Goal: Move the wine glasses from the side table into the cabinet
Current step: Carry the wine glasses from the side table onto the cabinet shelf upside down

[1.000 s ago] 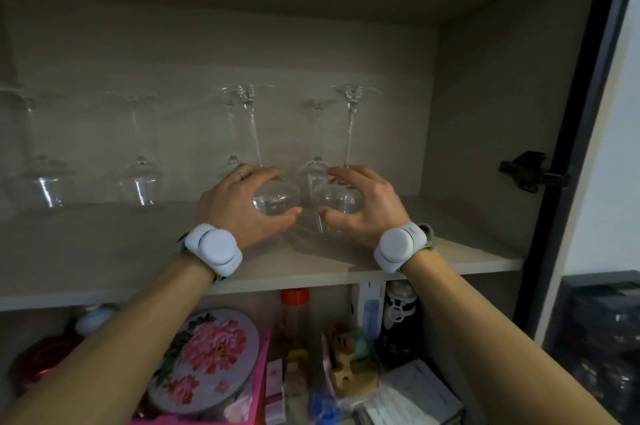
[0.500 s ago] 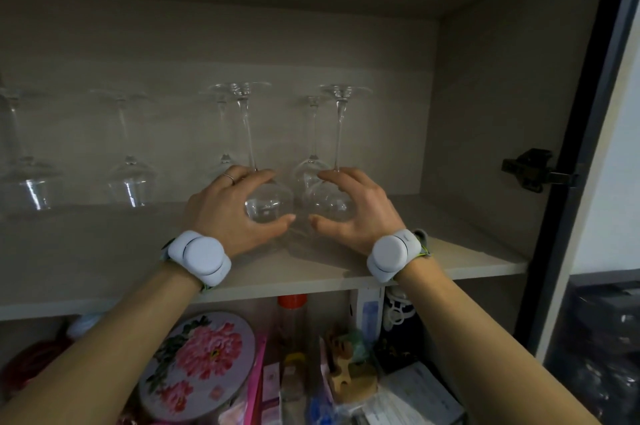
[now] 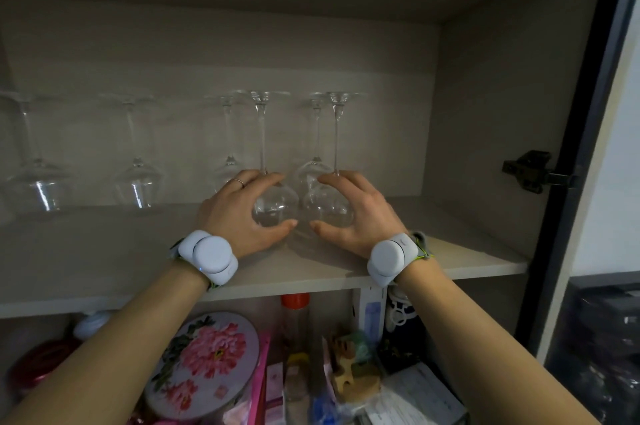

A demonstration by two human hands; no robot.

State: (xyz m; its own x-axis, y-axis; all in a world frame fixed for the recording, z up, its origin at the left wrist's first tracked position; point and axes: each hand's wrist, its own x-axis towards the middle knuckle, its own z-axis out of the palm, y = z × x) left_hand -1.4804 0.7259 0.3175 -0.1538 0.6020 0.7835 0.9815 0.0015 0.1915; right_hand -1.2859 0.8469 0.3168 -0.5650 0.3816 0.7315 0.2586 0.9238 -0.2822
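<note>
Two clear wine glasses stand upside down side by side on the pale cabinet shelf, stems pointing up. My left hand wraps the bowl of the left wine glass. My right hand wraps the bowl of the right wine glass. The two bowls nearly touch. Both rims rest on the shelf. Behind them, more inverted glasses stand in a row along the back wall, two of them partly hidden by the held ones.
Further inverted glasses stand at the back left. The cabinet's right wall carries a black hinge by the dark door frame. Below the shelf lie a floral round tin, a red-capped bottle and several boxes.
Both hands with their glasses sit slightly further into the shelf than a second ago; the glasses stay upright on their rims and the grips are unchanged.
</note>
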